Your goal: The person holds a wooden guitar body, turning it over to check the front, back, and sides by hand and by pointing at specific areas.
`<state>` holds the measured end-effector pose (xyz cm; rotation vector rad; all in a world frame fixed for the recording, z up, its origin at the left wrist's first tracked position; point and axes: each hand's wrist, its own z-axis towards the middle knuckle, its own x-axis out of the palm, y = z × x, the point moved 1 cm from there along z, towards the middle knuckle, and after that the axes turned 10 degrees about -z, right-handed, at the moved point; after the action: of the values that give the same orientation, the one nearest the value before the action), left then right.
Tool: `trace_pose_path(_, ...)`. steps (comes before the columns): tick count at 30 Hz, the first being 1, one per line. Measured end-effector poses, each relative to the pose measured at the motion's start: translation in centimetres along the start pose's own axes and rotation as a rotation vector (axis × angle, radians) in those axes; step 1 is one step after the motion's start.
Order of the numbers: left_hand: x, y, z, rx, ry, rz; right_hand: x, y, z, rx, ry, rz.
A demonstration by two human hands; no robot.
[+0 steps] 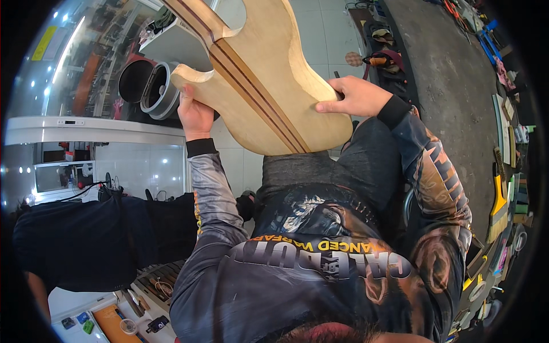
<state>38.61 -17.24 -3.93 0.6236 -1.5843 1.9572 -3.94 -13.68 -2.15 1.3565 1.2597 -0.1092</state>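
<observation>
An unfinished electric guitar body (251, 97) of pale wood, with dark stripes down its middle, rests on my lap. Its neck runs up and out past the top edge of the view. My left hand (195, 112) grips the rim below the left horn, thumb on the face and fingers hidden underneath. On the right edge my right hand (363, 97) is closed, the thumb lying along the face and the other fingers round the side. The body's lower end touches my dark trousers (297, 166).
A dark workbench (457, 97) runs along my right, with a yellow-handled brush (498, 200) and many tools at its far side. To the left stands a round grey bin (160, 94) with its lid up. Another person in dark clothes (103, 234) is at the lower left.
</observation>
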Motion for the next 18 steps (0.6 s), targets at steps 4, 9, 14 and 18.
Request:
trace_pose_path(4,-0.8,-0.6,-0.4,0.001,0.026,0.008,1.7,0.4,0.4,-0.119,-0.118,0.210)
trace_pose_path(9,0.7,0.9,-2.6,-0.049,0.040,-0.001,2.7,1.5,1.4,-0.246,-0.334,0.568)
trace_pose_path(14,3.7,3.0,-4.9,-0.073,0.135,0.162,1.7,2.0,1.0,-0.221,-0.266,0.584)
trace_pose_path(18,6.1,4.4,-6.7,-0.032,0.191,0.599,0.8,2.3,-0.2,-0.228,-0.329,0.605)
